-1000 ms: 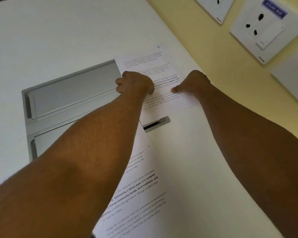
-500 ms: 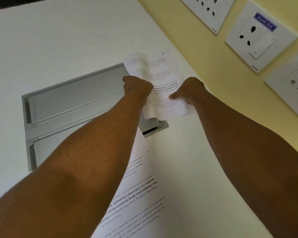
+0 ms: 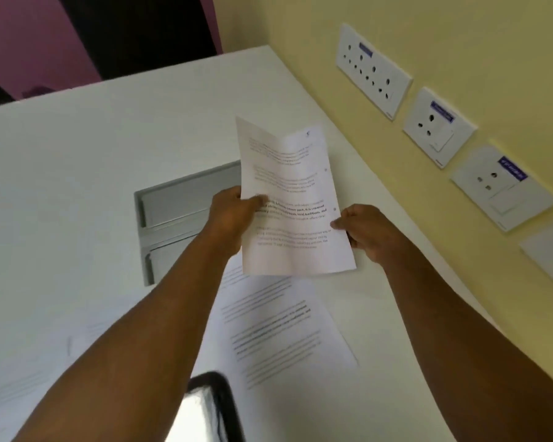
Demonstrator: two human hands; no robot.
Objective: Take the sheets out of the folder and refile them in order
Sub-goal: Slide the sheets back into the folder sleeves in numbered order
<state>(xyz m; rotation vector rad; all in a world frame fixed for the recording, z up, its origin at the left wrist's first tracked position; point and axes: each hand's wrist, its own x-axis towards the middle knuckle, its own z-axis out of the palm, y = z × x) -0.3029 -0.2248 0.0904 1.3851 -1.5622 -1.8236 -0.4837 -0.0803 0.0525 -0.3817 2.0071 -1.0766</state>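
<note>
A printed sheet [image 3: 296, 189] with two punch holes on its right edge is held up above the white table [image 3: 77, 186], bent slightly down its length. My left hand [image 3: 233, 215] grips its left edge and my right hand [image 3: 364, 231] pinches its right edge. Another printed sheet [image 3: 278, 330] lies flat on the table below it. More paper [image 3: 20, 371] lies at the lower left, blurred. A dark, shiny object [image 3: 211, 406] that may be the folder shows at the bottom edge, partly hidden by my left arm.
A grey metal cable hatch [image 3: 179, 205] is set into the table behind my left hand. The yellow wall [image 3: 460, 43] on the right carries several white power sockets [image 3: 372, 70]. The table's far edge meets a pink wall and dark opening.
Both hands lifted the far sheet off the table and brought it toward me. The view tilted up and pulled back, revealing more table, sockets and the dark object.
</note>
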